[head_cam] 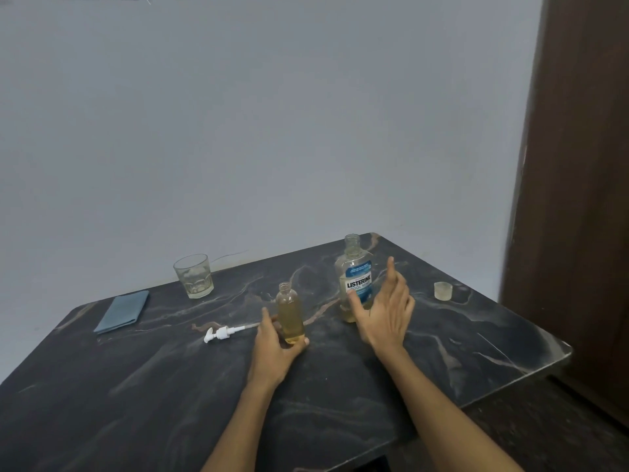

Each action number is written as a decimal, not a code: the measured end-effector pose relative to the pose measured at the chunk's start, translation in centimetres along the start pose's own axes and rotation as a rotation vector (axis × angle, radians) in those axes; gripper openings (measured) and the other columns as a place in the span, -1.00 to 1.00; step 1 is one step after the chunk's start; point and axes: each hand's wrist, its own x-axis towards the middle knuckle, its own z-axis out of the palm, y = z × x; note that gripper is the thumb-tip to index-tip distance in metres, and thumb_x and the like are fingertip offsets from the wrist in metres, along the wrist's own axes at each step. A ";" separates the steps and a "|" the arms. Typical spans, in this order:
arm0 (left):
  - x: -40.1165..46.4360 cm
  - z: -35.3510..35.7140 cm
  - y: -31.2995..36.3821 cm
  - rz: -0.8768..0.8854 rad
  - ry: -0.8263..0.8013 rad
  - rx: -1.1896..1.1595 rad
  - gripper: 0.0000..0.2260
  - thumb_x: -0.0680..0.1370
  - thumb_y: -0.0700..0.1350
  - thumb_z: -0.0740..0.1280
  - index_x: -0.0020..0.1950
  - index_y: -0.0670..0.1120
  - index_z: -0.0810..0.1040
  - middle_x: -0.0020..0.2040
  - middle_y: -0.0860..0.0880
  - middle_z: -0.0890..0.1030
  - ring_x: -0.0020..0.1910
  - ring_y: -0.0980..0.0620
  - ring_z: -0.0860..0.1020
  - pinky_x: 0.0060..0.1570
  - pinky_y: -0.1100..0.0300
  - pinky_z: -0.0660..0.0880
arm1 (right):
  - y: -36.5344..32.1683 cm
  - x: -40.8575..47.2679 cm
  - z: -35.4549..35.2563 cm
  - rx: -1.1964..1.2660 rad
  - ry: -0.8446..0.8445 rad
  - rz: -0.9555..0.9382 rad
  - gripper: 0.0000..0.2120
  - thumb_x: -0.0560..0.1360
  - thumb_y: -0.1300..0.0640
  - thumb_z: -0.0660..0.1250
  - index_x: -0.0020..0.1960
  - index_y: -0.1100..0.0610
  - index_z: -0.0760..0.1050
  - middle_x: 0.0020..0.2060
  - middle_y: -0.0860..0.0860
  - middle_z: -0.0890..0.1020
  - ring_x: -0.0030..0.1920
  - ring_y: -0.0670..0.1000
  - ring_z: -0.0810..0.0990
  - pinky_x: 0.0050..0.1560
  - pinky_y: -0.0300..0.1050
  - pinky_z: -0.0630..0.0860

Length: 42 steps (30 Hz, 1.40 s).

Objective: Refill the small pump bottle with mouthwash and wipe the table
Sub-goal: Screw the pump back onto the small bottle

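Mouthwash bottle (pixel 354 281) was left uncapped on the table (pixel 476 352), its cap (pixel 443 290) set aside, ready for pouring; the right hand (pixel 386 316) was held beside it with fingers straight, gripping nothing. The small pump bottle (pixel 290 313) was steadied upright by the left hand (pixel 277 342), fingers curled round its base, its pump (pixel 221 333) laid alongside

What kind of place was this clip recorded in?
Probably a room in a home, not a lab or shop: a dark marble-look table pushed into the corner of a plain painted wall, a dark wooden door at the right, and household items such as a mouthwash bottle and a glass.
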 end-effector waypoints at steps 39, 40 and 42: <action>-8.4 -1.4 1.3 -0.143 0.396 0.301 -0.29 0.56 -0.10 0.30 0.53 -0.25 -0.07 0.37 -0.20 0.40 0.37 -0.13 0.33 0.36 0.00 0.30 | -13.6 -6.7 0.2 0.272 -0.434 -0.833 -0.66 0.44 0.36 0.32 0.21 0.25 0.47 0.07 0.14 0.57 0.08 0.10 0.54 -0.03 -0.04 0.54; -8.4 -1.6 1.1 -0.154 0.443 0.208 -0.32 0.56 -0.16 0.29 0.53 -0.23 -0.06 0.38 -0.18 0.39 0.37 -0.11 0.34 0.33 0.03 0.34 | -14.3 -6.8 1.3 0.232 -0.529 -0.773 -0.60 0.46 0.35 0.29 0.29 0.21 0.41 0.17 0.12 0.52 0.16 0.09 0.50 0.02 -0.02 0.53; -8.2 -2.1 0.8 -0.208 0.545 0.030 -0.38 0.57 -0.27 0.23 0.54 -0.20 -0.02 0.40 -0.14 0.38 0.38 -0.06 0.35 0.29 0.10 0.34 | -15.4 -6.9 3.7 0.135 -0.660 -0.690 -0.50 0.49 0.37 0.25 0.40 0.16 0.28 0.30 0.09 0.43 0.27 0.08 0.42 0.11 -0.01 0.48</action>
